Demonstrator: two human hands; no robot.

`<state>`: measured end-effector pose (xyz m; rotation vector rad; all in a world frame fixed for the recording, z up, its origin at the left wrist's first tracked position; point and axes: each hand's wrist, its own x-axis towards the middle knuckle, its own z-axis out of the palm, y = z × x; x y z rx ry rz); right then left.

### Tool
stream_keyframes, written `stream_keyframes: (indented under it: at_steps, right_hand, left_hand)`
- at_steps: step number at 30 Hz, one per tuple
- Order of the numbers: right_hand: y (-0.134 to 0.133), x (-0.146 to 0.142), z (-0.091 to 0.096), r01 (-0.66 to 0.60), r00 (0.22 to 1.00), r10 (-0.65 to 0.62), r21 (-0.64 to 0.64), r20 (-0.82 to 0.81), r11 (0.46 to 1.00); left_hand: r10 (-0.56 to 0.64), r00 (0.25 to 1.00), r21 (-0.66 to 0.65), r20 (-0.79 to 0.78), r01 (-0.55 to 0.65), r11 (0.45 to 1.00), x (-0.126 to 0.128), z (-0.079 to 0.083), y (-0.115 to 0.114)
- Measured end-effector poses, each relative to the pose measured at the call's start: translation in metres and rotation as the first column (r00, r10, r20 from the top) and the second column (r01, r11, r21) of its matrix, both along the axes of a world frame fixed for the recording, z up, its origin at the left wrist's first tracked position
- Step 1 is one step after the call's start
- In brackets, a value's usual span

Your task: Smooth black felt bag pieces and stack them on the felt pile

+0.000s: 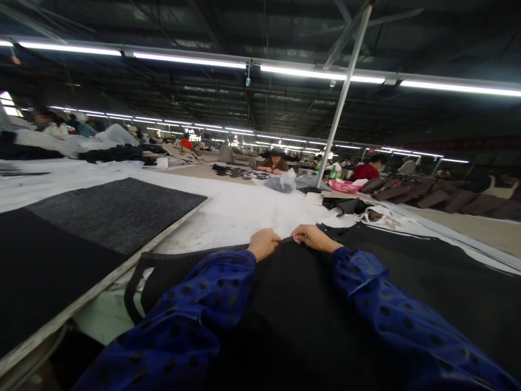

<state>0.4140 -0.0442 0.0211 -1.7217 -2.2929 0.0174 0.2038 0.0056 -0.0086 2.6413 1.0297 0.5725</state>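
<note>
A piece of black fabric (293,282) hangs toward me, its upper edge raised between my two hands. My left hand (264,243) pinches that edge, fingers closed. A short way to the right, my right hand (315,238) also grips the edge, with a small white bit showing at its fingertips. Blue dotted sleeves cover both my forearms. Left of my left arm, a black strip of cloth forms a loop (136,288). Another dark fabric sheet (427,271) spreads out to the right of my right arm.
A board with black and dark grey cloth (118,217) lies at left, its pale edge slanting toward me. White sheeting (240,209) covers the table ahead. A slanted pole (344,98) rises beyond it, near a pink bag (345,186). Several people work farther back.
</note>
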Motion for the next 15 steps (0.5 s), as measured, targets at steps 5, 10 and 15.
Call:
stream_keyframes:
  at_steps: [5, 10, 15]
  right_hand:
    - [0.0011, -0.0024, -0.0001, -0.020, 0.999, 0.020, 0.004, 0.048, 1.000]
    - [0.0006, -0.0041, 0.0015, -0.021, 0.994, 0.021, 0.008, 0.103, 1.000]
    - [0.0005, -0.0067, 0.0010, -0.019, 0.983, 0.014, 0.025, 0.184, 1.000]
  left_hand:
    - [-0.008, 1.000, 0.018, -0.013, 0.008, 1.000, 0.0006, -0.0004, 0.0006]
    - [-0.003, 1.000, 0.009, -0.022, 0.004, 1.000, 0.0003, 0.0009, -0.0001]
    - [-0.005, 1.000, 0.008, -0.026, 0.005, 1.000, 0.0002, 0.0012, -0.0004]
